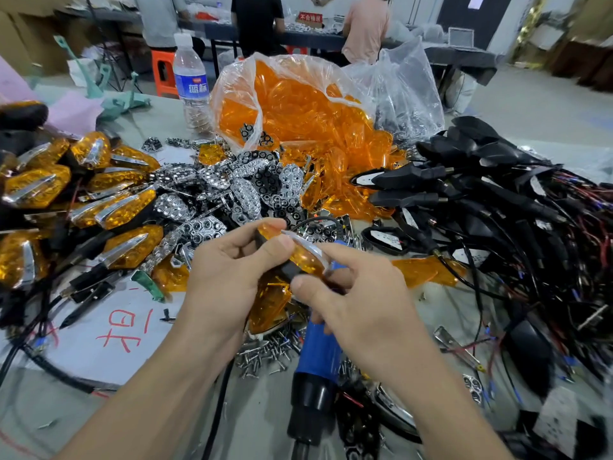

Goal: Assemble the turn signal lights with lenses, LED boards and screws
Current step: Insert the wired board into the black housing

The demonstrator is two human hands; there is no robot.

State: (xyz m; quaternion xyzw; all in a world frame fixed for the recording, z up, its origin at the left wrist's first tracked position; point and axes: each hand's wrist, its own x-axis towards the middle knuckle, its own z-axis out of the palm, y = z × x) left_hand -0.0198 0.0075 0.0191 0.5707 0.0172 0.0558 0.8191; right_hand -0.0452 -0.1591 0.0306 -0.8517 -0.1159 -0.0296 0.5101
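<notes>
Both hands are on one turn signal light [300,258], held up in front of the bag of orange lenses [292,104], on the near side of it.
- Left hand [232,270]: fingers curled, thumb pressed on the orange lens, pinching the light's left end.
- Right hand [358,300]: forefinger stretched along the chrome strip, thumb under the black housing, pinching the right end.
- A blue power screwdriver [318,350] runs under the right hand, nearer the camera than the bag. Can't tell whether the lower fingers grip it.

The other parts on the table [159,127], placed from the bag:
- Chrome reflector pieces [232,190]: a heap right in front of the bag's mouth, a few touching the plastic.
- Loose orange lenses [348,200]: spilled from the bag, front right.
- Finished lights [99,194] with orange lens and chrome strip: piled well to the front left.
- Black housings with wire tails [481,194]: a tangled stack to the right.
- Screws [268,350]: a small pile far in front of the bag, just beside the screwdriver and below the hands.
- White sheet with red writing [116,330]: front left, partly under the finished lights.
- Water bottle [190,81]: upright, just left of the bag.
- Clear plastic bag [408,94]: touching the lens bag on its right.

Behind the bag, people [257,24] sit at another table.
</notes>
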